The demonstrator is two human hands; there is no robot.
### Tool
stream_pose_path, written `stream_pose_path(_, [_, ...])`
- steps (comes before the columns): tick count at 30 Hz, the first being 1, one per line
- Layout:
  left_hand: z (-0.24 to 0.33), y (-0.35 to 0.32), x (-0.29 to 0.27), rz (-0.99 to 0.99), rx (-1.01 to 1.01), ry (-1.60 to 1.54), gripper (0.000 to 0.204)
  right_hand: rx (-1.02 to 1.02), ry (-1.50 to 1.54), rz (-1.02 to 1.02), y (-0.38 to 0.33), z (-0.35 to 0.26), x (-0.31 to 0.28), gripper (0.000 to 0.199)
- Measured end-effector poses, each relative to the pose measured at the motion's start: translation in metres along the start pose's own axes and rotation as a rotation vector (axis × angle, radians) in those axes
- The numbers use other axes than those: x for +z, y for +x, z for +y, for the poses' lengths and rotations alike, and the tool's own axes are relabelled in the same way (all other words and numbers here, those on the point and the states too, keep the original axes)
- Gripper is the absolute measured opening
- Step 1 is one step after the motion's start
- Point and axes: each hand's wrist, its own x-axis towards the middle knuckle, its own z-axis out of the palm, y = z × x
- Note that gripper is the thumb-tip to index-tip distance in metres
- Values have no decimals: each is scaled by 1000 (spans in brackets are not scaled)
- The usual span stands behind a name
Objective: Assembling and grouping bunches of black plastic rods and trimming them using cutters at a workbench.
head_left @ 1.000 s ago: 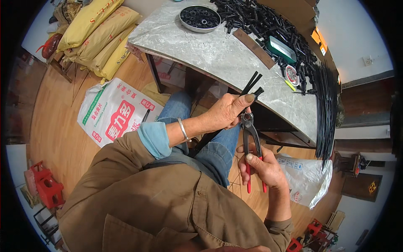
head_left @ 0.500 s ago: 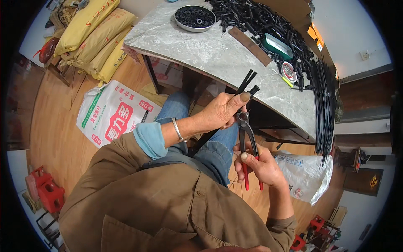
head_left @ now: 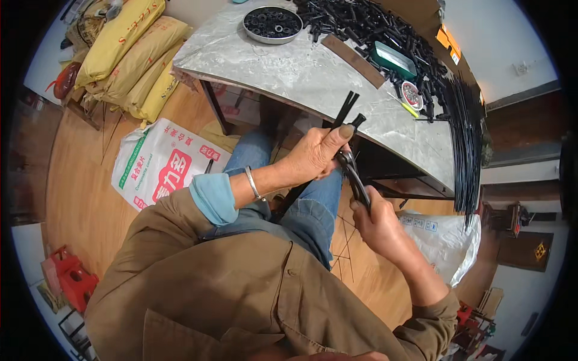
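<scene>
My left hand (head_left: 316,155), with a metal bangle at the wrist, is closed round several thin black rods (head_left: 345,108). Against its thumb pokes up a short black tubular piece with a flared end (head_left: 358,120). In my right hand (head_left: 379,224) is a pair of dark pincers (head_left: 357,182), its handles squeezed together in the fist. The jaws meet just below the left thumb, close to the left fingers. What exactly lies between the jaws is hidden. Both hands are above my knees, in front of the table's near edge.
The grey marbled table (head_left: 283,78) bears a round tray of black rings (head_left: 273,37), a heap of black tubes (head_left: 337,18), a wooden strip (head_left: 353,60), a green box (head_left: 394,60) and long black rods (head_left: 466,156). Yellow sacks (head_left: 141,66) stand at the left; a white sack (head_left: 162,159) lies on the floor.
My right hand has moved up and closed on the pincers' handles, which were spread before. The pincers have tilted, and their red handle ends are now covered. My left hand has shifted slightly left.
</scene>
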Motion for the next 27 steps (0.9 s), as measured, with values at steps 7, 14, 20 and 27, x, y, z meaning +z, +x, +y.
stream_pose_path(7, [-2,5,-11,-24,-39,-67,68,-28,72,-64,7,-9,0,11])
stream_pose_path(14, [-5,8,-12,-88,-26,-110,69,10,224,-226,-8,-14,-29,21])
stream_pose_path(20, [-1,4,-6,-79,-10,-49,71,20,235,-281,-5,-11,-33,22])
stream_pose_path(27, [1,0,0,-70,-1,7,71,131,317,-287,-13,-18,-30,16])
